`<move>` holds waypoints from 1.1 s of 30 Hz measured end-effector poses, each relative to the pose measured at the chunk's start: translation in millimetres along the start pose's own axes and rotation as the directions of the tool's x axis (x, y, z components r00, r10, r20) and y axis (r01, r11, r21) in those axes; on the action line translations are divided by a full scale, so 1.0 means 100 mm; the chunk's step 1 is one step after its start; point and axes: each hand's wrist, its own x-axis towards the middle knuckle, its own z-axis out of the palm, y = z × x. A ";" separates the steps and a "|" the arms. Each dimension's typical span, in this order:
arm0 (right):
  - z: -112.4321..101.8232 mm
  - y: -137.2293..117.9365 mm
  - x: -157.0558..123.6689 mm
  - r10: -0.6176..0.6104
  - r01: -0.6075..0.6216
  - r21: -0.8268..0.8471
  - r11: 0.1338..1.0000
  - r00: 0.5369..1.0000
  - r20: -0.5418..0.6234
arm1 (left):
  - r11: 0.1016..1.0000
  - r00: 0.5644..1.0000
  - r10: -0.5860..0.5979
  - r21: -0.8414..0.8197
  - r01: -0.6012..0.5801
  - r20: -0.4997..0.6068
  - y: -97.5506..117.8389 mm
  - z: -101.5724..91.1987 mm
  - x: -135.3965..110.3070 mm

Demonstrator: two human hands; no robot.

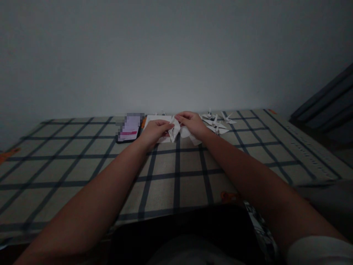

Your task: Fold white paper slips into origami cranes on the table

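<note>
Lying face up on the bench [190, 187], a phone [130, 127] sits leftmost, probably for an easy view of its screen. The left hand [152, 131] has fingers clamped on the folded white paper [174, 131], and the right hand [193, 123] pinches its other side, seemingly to steady it between them; paper cranes [217, 127] rest rightmost, perhaps kept out of the way.

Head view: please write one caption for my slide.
Between a phone and paper cranes, left hand and right hand hold folded white paper.
</note>
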 end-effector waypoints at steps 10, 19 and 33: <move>0.02 -0.09 -0.04 0.022 -0.021 0.032 0.999 1.000 -0.022 | 0.998 0.997 -0.070 0.000 0.070 0.040 0.02 0.01 -0.01; 0.03 0.03 -0.01 -0.014 0.014 0.021 1.000 0.999 -0.034 | 0.995 0.995 -0.100 0.022 0.100 0.005 0.05 0.03 -0.03; 0.01 0.00 -0.03 0.002 -0.003 -0.098 0.995 1.000 -0.014 | 0.990 0.996 -0.084 0.112 0.083 0.005 0.08 0.05 -0.07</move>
